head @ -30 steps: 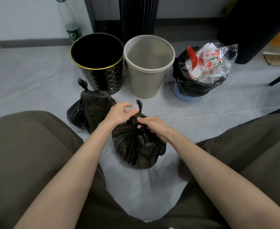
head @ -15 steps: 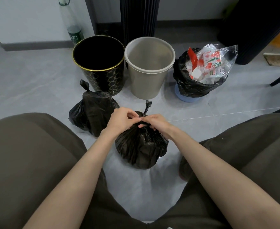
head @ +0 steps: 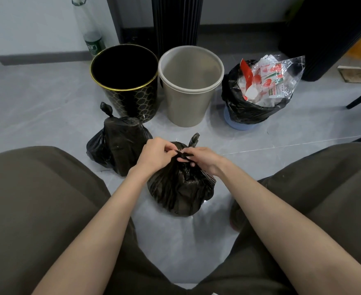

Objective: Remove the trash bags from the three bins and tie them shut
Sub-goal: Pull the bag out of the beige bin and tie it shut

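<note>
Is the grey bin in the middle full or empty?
Empty. The grey bin stands upright with no bag inside; its bare inner wall and bottom show.

No text, brand or number can be read anywhere in the view. A green label (head: 94, 46) with pale characters is seen on a clear plastic bottle (head: 89, 28) standing by the wall, but the characters are too small and blurred to be made out. A small green patch (head: 276, 90) of fine print is carried by a clear wrapper (head: 267, 80) printed with red flowers, heaped at the top of the right-hand bin (head: 241, 125), and it cannot be read either.
</note>
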`<action>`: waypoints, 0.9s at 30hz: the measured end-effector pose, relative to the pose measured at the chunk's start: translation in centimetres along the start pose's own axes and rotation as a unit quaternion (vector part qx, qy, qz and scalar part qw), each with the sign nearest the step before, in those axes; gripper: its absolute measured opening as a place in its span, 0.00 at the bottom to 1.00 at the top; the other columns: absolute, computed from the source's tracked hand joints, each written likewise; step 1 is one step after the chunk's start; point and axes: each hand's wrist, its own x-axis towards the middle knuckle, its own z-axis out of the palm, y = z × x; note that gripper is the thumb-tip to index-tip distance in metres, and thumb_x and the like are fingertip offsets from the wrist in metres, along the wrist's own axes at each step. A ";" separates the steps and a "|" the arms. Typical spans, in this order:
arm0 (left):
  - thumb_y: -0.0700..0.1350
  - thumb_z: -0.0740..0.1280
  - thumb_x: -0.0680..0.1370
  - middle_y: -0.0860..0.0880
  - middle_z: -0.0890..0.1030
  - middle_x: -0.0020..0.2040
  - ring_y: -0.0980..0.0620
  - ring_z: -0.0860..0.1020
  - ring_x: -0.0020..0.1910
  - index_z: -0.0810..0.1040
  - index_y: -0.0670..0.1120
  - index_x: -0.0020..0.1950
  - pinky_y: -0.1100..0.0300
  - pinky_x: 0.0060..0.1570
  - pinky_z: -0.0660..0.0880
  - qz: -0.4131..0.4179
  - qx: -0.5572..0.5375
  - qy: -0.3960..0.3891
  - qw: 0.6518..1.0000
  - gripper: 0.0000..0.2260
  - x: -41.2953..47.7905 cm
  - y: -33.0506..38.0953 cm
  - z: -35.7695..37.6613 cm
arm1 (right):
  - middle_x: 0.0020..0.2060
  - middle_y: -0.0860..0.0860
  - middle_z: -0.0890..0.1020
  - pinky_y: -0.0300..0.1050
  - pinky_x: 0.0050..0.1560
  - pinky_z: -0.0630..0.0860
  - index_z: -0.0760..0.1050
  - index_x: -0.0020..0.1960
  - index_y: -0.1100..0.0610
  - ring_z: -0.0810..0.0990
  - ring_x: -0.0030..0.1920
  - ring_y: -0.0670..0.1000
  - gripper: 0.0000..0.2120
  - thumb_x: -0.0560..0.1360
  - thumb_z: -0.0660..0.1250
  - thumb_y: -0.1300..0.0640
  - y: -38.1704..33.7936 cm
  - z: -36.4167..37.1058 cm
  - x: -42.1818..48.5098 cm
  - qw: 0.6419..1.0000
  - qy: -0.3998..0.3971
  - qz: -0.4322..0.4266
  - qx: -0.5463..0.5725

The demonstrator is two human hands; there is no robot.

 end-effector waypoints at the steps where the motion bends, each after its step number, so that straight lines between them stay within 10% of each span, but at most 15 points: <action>1: 0.43 0.69 0.75 0.49 0.84 0.43 0.53 0.80 0.45 0.85 0.48 0.48 0.60 0.51 0.74 -0.002 -0.008 0.000 1.000 0.06 -0.1 0.0 -0.1 | 0.37 0.50 0.85 0.35 0.35 0.64 0.74 0.56 0.56 0.77 0.28 0.41 0.08 0.80 0.60 0.55 -0.2 -0.2 -0.3 0.999 -0.044 0.018 0.009; 12: 0.43 0.71 0.74 0.50 0.83 0.43 0.57 0.78 0.42 0.85 0.47 0.50 0.64 0.51 0.73 0.007 -0.011 -0.044 0.999 0.06 -0.5 0.4 -1.1 | 0.35 0.39 0.79 0.35 0.37 0.64 0.79 0.49 0.44 0.69 0.28 0.40 0.04 0.76 0.67 0.49 -0.9 -1.4 0.3 0.986 -0.131 0.101 0.020; 20: 0.39 0.72 0.72 0.50 0.80 0.35 0.55 0.78 0.37 0.83 0.46 0.44 0.64 0.39 0.76 -0.093 -0.130 -0.160 0.974 0.03 0.0 -1.9 0.2 | 0.33 0.51 0.84 0.41 0.53 0.78 0.82 0.42 0.56 0.82 0.34 0.46 0.08 0.69 0.73 0.68 -1.1 -1.2 -0.2 0.993 -0.074 -0.038 -0.088; 27: 0.27 0.58 0.71 0.50 0.59 0.74 0.43 0.56 0.71 0.64 0.61 0.72 0.47 0.70 0.58 0.103 0.123 -0.151 0.975 0.37 3.2 -2.7 1.4 | 0.34 0.55 0.84 0.40 0.46 0.81 0.78 0.41 0.60 0.83 0.34 0.48 0.10 0.67 0.73 0.71 -0.9 -1.5 -1.3 0.975 -0.062 -0.112 -0.181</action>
